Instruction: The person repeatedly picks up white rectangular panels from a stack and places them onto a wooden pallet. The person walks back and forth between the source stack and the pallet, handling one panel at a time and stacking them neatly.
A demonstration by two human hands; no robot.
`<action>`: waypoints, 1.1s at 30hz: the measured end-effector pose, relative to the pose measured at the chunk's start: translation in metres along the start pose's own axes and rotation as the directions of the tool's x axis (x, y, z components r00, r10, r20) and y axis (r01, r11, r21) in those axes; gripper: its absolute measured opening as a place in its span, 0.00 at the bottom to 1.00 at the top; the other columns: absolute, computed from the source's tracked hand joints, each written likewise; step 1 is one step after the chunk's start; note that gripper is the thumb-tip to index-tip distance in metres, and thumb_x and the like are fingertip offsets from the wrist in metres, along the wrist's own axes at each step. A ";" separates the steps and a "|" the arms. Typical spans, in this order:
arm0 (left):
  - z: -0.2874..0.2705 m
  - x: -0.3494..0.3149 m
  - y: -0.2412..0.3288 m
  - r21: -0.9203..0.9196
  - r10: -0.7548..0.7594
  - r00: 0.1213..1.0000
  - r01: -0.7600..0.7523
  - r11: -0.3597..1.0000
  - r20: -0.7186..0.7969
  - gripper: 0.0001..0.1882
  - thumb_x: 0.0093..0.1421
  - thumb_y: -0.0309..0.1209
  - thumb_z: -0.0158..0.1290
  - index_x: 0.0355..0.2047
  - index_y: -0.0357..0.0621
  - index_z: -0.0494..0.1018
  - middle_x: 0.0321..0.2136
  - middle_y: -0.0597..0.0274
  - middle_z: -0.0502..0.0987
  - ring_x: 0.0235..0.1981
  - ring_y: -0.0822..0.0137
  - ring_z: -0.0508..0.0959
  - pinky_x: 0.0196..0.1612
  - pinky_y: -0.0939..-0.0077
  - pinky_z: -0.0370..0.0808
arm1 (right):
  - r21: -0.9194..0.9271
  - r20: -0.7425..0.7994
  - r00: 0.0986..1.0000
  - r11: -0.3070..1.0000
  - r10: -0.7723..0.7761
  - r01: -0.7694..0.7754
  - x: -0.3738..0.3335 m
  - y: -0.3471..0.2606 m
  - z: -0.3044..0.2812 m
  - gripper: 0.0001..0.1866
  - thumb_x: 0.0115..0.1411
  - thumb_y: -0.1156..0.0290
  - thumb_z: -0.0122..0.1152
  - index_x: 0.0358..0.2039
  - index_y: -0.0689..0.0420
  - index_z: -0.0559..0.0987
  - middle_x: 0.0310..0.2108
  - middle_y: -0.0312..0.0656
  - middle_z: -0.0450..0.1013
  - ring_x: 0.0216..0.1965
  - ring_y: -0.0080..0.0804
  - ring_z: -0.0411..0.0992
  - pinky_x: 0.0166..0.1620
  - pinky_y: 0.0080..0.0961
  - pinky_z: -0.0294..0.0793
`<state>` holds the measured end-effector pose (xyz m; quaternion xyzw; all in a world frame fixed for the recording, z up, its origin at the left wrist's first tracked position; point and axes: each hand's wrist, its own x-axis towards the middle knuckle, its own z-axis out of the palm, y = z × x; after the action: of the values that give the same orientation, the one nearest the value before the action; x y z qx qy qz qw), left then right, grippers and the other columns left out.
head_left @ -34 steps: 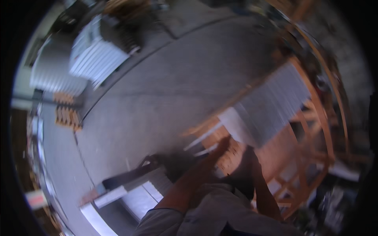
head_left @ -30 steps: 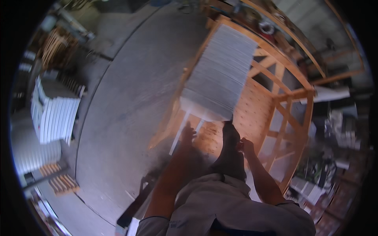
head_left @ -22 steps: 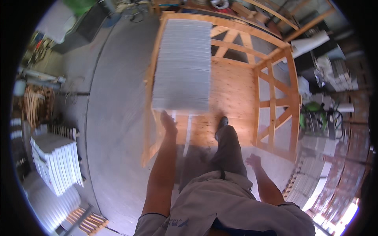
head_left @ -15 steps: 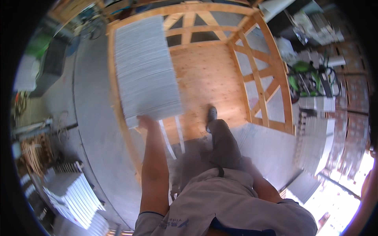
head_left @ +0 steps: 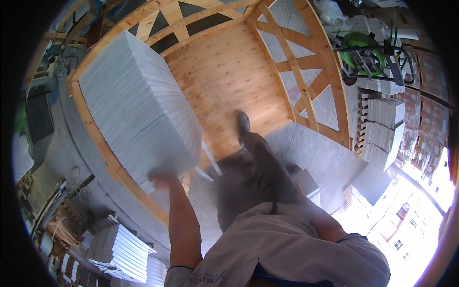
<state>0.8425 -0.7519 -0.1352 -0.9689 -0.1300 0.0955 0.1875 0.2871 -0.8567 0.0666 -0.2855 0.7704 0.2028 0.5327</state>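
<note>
My left hand point(head_left: 163, 179) rests at the near end of a long row of thin grey-white panels point(head_left: 131, 103). Motion smears its fingers, so I cannot make out their grip. The panels are packed tightly along the left side of an open wooden crate point(head_left: 213, 60). Two white straps point(head_left: 211, 159) stick out from the row's near end. My right forearm point(head_left: 327, 226) comes down beside my body, and the hand at its end is hidden behind my leg. One of my shoes point(head_left: 244, 122) is on the crate's plywood floor.
Slatted crate sides point(head_left: 296, 62) rise at the right and back. Right of the crate are a green-and-black machine point(head_left: 363, 55) and stacked white panels point(head_left: 382, 112) on a pallet. A pale flat-topped block point(head_left: 306, 182) is beside my knee. More white panels point(head_left: 119, 251) stand at lower left.
My view has turned, so the crate appears tilted and shifted left, and the panel row's right side now shows. My left hand stays at the row's near end.
</note>
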 end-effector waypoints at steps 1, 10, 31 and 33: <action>0.016 0.014 -0.006 -0.040 -0.035 0.999 0.035 0.999 0.003 0.39 0.51 0.49 0.53 0.50 0.29 0.54 0.34 0.55 0.75 0.33 0.59 0.79 0.35 0.67 0.76 | 0.004 0.004 1.000 1.000 0.011 -0.011 -0.002 -0.003 0.000 0.15 0.54 0.60 0.54 0.32 0.61 0.75 0.28 0.46 0.74 0.23 0.33 0.72 0.23 0.32 0.70; -0.009 0.007 -0.010 -0.080 -0.065 0.998 0.065 0.995 0.003 0.35 0.51 0.49 0.55 0.48 0.33 0.56 0.38 0.56 0.73 0.36 0.59 0.79 0.36 0.68 0.78 | 0.088 0.041 0.997 0.993 0.070 -0.074 -0.020 -0.005 0.034 0.16 0.54 0.60 0.54 0.32 0.61 0.75 0.28 0.46 0.74 0.23 0.33 0.72 0.23 0.32 0.70; -0.075 -0.033 0.006 0.528 0.368 0.908 -0.416 0.741 0.200 0.40 0.57 0.44 0.48 0.58 0.23 0.48 0.49 0.42 0.67 0.45 0.51 0.74 0.41 0.56 0.75 | 0.242 0.041 0.994 0.964 0.105 -0.112 -0.069 0.042 0.114 0.16 0.54 0.60 0.54 0.32 0.62 0.75 0.27 0.46 0.73 0.23 0.33 0.72 0.24 0.32 0.71; -0.070 -0.030 0.004 0.563 0.403 0.888 -0.453 0.691 0.221 0.37 0.58 0.43 0.48 0.58 0.25 0.51 0.50 0.41 0.66 0.47 0.51 0.73 0.41 0.56 0.75 | 0.234 0.045 0.994 0.966 0.103 -0.111 -0.068 0.044 0.119 0.16 0.54 0.60 0.54 0.32 0.62 0.75 0.27 0.46 0.73 0.23 0.33 0.72 0.24 0.32 0.71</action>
<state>0.8307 -0.7876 -0.0688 -0.8572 0.1290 0.2115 0.4516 0.3606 -0.7349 0.0885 -0.1747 0.7946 0.1429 0.5636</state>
